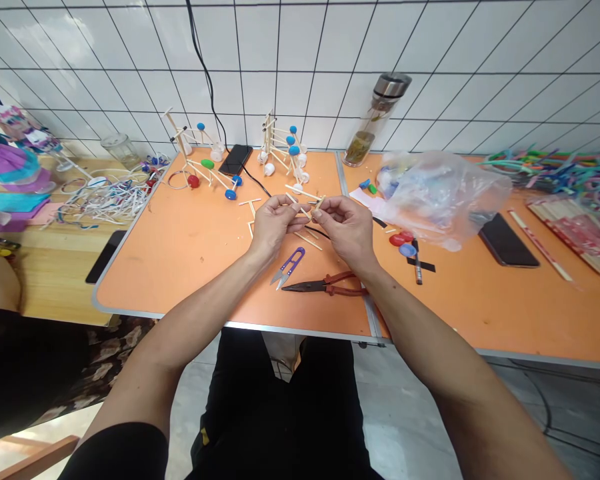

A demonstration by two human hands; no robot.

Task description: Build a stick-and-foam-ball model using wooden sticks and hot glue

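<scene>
Centrally in the frame, a thin wooden stick (305,213) is held over the orange tabletop (190,247), close to a second stick (321,201); whether they touch, I cannot tell. The left hand (274,223) pinches the first between thumb and fingers, and the right hand (349,230), its fingers curled, pinches the second. Both forearms stretch inward from the lower corners, so the hands nearly meet. Below them, at the centre, lie purple snips (295,260) and red-handled pliers (320,286).

Readable text: none | black marker (417,262): pale marking, too small to read
</scene>
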